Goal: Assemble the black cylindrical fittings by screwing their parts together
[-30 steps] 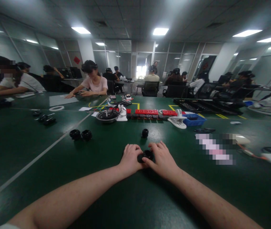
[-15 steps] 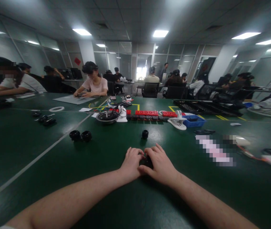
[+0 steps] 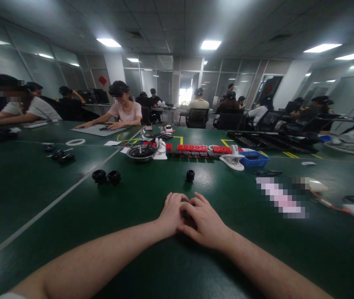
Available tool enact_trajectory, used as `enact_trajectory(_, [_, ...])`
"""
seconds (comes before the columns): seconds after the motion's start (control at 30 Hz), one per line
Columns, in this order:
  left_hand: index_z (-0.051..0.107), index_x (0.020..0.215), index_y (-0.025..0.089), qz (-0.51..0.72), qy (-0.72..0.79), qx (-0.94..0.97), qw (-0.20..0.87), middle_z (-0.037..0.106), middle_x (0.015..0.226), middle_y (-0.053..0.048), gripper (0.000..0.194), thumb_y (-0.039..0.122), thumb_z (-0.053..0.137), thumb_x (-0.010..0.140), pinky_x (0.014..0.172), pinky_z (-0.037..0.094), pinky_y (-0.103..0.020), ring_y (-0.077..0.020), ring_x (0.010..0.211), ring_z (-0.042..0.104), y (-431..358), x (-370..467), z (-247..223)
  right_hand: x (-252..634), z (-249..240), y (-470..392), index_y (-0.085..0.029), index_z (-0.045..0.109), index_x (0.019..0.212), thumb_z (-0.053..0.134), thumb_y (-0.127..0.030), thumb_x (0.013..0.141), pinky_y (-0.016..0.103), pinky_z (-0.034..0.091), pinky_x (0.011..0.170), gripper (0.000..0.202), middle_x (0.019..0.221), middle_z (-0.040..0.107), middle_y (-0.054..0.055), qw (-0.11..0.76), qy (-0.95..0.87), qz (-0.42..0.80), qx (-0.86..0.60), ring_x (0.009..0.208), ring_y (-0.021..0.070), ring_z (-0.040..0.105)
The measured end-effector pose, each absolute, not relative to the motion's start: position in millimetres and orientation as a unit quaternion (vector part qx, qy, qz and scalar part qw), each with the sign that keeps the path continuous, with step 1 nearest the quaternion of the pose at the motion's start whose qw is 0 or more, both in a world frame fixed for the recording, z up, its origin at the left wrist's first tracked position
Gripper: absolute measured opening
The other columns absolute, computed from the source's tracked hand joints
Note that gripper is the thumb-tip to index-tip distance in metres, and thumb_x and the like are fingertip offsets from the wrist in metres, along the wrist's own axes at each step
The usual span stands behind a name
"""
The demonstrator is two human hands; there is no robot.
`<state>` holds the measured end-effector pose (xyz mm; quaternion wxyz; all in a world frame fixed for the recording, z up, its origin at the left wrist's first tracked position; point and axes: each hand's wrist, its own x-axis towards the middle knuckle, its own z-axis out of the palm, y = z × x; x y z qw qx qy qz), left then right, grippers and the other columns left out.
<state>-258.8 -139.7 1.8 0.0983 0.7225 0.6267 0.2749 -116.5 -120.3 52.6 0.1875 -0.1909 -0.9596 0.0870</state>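
Observation:
My left hand point(image 3: 173, 212) and my right hand point(image 3: 207, 221) meet over the green table point(image 3: 152, 265), close in front of me. The fingers of both are bent inward, and the right fingers overlap the left ones. Whatever lies between them is almost wholly hidden; only a dark gap shows between the palms. Just beyond the fingertips a small round black part point(image 3: 190, 175) stands on the table. Two similar black round parts point(image 3: 106, 177) stand side by side farther left.
Behind lie a metal bowl point(image 3: 141, 153), a row of red blocks point(image 3: 192, 148), a white clamp-like piece point(image 3: 233, 158) and a blue tray point(image 3: 254, 160). Dark parts point(image 3: 60, 154) lie at left. Cables point(image 3: 329, 202) are at right. A co-worker point(image 3: 123, 109) sits across the table.
My right hand has turned and shifted slightly left over the left fingers, hiding the black object that showed between my hands. The co-worker opposite has stretched one arm out.

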Motion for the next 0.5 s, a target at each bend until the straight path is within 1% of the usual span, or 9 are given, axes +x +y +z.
enact_trajectory(0.1, [0.059,0.082,0.021,0.266,0.628,0.726,0.09,0.052,0.097,-0.002,0.022,0.028,0.062,0.061,0.099,0.021,-0.043,-0.0206,0.097,0.043,-138,-260,1,-117,52,-122,-0.018,0.05,0.091,0.054,-0.037,0.072,0.042,0.02,0.1,0.027,0.083,0.057,0.004,0.19,-0.958,0.098,-0.19,0.091,0.0183,0.05])
enact_trajectory(0.17, [0.061,0.084,0.022,0.258,0.623,0.734,0.082,0.052,0.098,-0.002,0.025,0.032,0.063,0.06,0.098,0.02,-0.044,-0.0212,0.097,0.043,-138,-261,1,-116,53,-122,-0.018,0.051,0.089,0.053,-0.036,0.072,0.043,0.017,0.102,0.025,0.082,0.058,0.004,0.193,-0.957,0.102,-0.19,0.092,0.0184,0.05])
enact_trajectory(0.3, [0.063,0.08,0.023,0.264,0.633,0.725,0.067,0.052,0.097,-0.003,0.027,0.039,0.064,0.058,0.096,0.022,-0.045,-0.0221,0.096,0.043,-136,-266,4,-114,55,-122,-0.019,0.05,0.094,0.054,-0.035,0.072,0.049,0.002,0.102,0.028,0.086,0.06,0.003,0.211,-0.953,0.097,-0.194,0.107,0.0202,0.043])
enact_trajectory(0.37, [0.064,0.077,0.023,0.269,0.643,0.715,0.059,0.052,0.096,-0.003,0.027,0.042,0.065,0.057,0.094,0.025,-0.044,-0.022,0.095,0.043,-134,-269,5,-113,54,-122,-0.02,0.049,0.095,0.052,-0.036,0.073,0.051,-0.002,0.101,0.028,0.087,0.061,0.003,0.215,-0.951,0.097,-0.199,0.112,0.0209,0.039])
enact_trajectory(0.5, [0.064,0.078,0.023,0.268,0.659,0.701,0.048,0.053,0.096,-0.003,0.032,0.048,0.063,0.058,0.089,0.03,-0.042,-0.0218,0.094,0.044,-130,-275,7,-112,51,-119,-0.02,0.05,0.091,0.05,-0.038,0.075,0.053,-0.003,0.1,0.024,0.085,0.062,0.002,0.222,-0.943,0.092,-0.231,0.113,0.0219,0.039])
